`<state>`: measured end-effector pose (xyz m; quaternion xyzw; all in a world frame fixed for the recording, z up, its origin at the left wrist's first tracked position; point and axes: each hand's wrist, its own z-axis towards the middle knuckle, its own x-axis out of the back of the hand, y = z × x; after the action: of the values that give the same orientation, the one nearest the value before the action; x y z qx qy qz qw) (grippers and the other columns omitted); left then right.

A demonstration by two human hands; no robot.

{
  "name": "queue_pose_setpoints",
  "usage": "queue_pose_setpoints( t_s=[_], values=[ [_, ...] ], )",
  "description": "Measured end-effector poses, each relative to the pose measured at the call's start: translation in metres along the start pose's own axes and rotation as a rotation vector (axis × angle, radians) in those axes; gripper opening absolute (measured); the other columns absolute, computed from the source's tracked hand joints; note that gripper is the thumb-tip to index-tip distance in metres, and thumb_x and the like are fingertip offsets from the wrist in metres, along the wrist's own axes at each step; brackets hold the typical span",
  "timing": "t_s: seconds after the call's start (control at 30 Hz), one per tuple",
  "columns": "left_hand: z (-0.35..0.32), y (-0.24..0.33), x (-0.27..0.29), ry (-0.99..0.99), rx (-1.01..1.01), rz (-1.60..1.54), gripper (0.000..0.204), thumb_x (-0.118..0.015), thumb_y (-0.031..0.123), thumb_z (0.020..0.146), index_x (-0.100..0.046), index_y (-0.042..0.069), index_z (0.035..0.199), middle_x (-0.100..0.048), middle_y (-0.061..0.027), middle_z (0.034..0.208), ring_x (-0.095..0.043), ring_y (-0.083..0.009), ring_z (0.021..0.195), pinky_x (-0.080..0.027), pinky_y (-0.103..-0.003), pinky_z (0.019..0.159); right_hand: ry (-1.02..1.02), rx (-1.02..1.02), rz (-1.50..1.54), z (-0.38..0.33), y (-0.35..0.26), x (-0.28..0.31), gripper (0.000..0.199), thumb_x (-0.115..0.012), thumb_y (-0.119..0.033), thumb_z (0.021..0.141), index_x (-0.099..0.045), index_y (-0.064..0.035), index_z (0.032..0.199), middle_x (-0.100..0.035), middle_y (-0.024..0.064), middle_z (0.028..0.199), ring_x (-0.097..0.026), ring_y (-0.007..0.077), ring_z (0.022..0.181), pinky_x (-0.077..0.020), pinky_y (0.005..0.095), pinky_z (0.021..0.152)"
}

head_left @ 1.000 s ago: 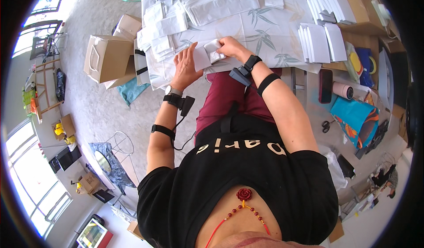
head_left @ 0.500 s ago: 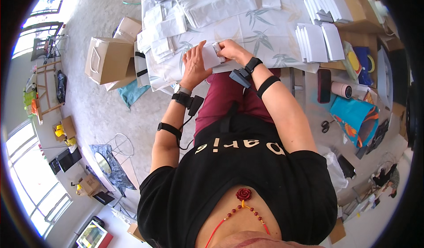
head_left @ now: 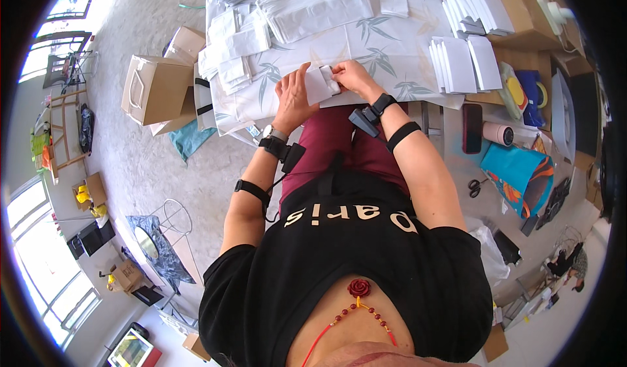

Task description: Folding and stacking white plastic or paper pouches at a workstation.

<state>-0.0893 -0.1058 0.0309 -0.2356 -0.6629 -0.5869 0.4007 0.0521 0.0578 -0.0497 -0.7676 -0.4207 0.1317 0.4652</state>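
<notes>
From the head view, I see the left hand with its fingers clamped on a white paper piece, just above the near edge of the desk. At its right end, the right hand's fingers pinch a small whitish bundle. Flat white sleeves lie beyond.

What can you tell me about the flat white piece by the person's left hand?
The flat white piece is plain and roughly rectangular, looking like card or paper. It slants near the front edge of the patterned tablecloth, with the left hand against its left side. Its right end meets crumpled white wrapping at the right hand; whether it goes inside is unclear.
</notes>
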Motion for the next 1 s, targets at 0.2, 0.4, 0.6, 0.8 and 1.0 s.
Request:
queue_pose_setpoints(
  t_s=[0.2,0.4,0.6,0.8,1.0],
  values=[
    [-0.003,0.001,0.002,0.007,-0.026,0.075,0.095,-0.081,0.016,0.067,-0.039,0.016,0.152,-0.054,-0.0156,0.133,-0.047,-0.0381,0.131,-0.032,-0.053,0.114,0.094,0.143,-0.123,-0.008,-0.005,0.005,0.023,-0.076,-0.015,0.086,-0.078,-0.0016,0.105,-0.079,0.0151,0.094,-0.077,0.0265,0.086,-0.0585,0.0364,0.08],
    [0.0,0.001,-0.005,-0.035,-0.048,0.136,0.09,-0.083,0.015,0.068,-0.042,0.017,0.148,-0.053,-0.0158,0.135,-0.047,-0.0394,0.131,-0.034,-0.054,0.113,0.149,0.178,-0.24,-0.017,-0.013,-0.004,0.02,-0.075,-0.015,0.087,-0.079,-0.0029,0.103,-0.079,0.0152,0.094,-0.077,0.0286,0.09,-0.0582,0.0387,0.082],
    [0.003,0.002,-0.008,-0.019,-0.063,0.097,0.088,-0.083,0.016,0.068,-0.043,0.015,0.147,-0.053,-0.0162,0.133,-0.047,-0.0392,0.131,-0.034,-0.053,0.113,0.156,0.054,-0.125,-0.015,-0.007,-0.005,0.02,-0.074,-0.015,0.087,-0.079,-0.0042,0.104,-0.078,0.0164,0.095,-0.076,0.0288,0.091,-0.0581,0.0387,0.082],
    [0.0,-0.002,-0.01,0.003,-0.047,0.09,0.086,-0.082,0.016,0.069,-0.043,0.014,0.145,-0.054,-0.0159,0.132,-0.048,-0.0378,0.13,-0.033,-0.052,0.113,0.09,0.175,-0.251,-0.021,-0.016,-0.015,0.02,-0.074,-0.014,0.09,-0.075,-0.0012,0.105,-0.079,0.0125,0.09,-0.076,0.0217,0.08,-0.0583,0.0351,0.073],
    [0.004,0.001,-0.012,0.01,-0.061,0.099,0.087,-0.081,0.016,0.068,-0.042,0.013,0.145,-0.054,-0.0157,0.131,-0.048,-0.038,0.131,-0.033,-0.052,0.113,0.181,0.1,-0.262,-0.013,-0.011,-0.019,0.017,-0.075,-0.018,0.082,-0.077,-0.0047,0.092,-0.077,0.0187,0.093,-0.075,0.0342,0.092,-0.0581,0.0409,0.083]
  ],
)
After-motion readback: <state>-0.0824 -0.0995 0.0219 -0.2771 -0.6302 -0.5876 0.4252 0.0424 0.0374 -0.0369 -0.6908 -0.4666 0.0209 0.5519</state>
